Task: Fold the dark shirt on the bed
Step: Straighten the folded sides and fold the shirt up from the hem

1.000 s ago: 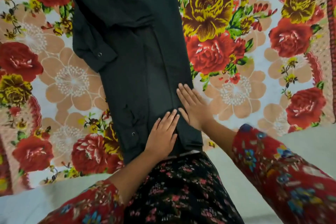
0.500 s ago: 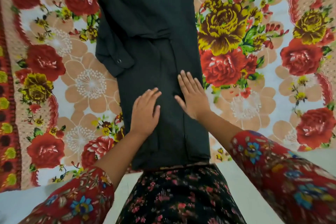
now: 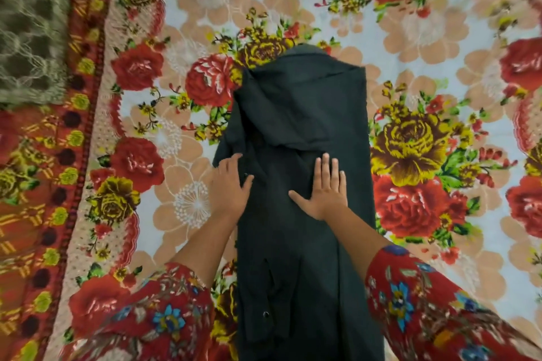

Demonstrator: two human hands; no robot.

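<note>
The dark shirt [image 3: 302, 114] lies on the bed as a long narrow strip, its sides folded inward, running from the bottom edge of the view up past the middle. A sleeve cuff sticks out along its left edge. My left hand [image 3: 230, 184] lies flat on that left edge at the cuff, fingers spread. Flat on the middle of the strip rests my right hand [image 3: 325, 190], palm down, fingers together and thumb out. Neither hand grips the cloth.
A floral bedspread [image 3: 410, 141] with red and yellow roses covers the bed. Its red patterned border [image 3: 44, 184] runs down the left side. A grey-green lace-patterned cloth [image 3: 26, 38] lies at the upper left.
Both hands have slid up the shirt, away from its near end. The left hand has moved out to the left edge by the cuff. The view has shifted forward over the bed.
</note>
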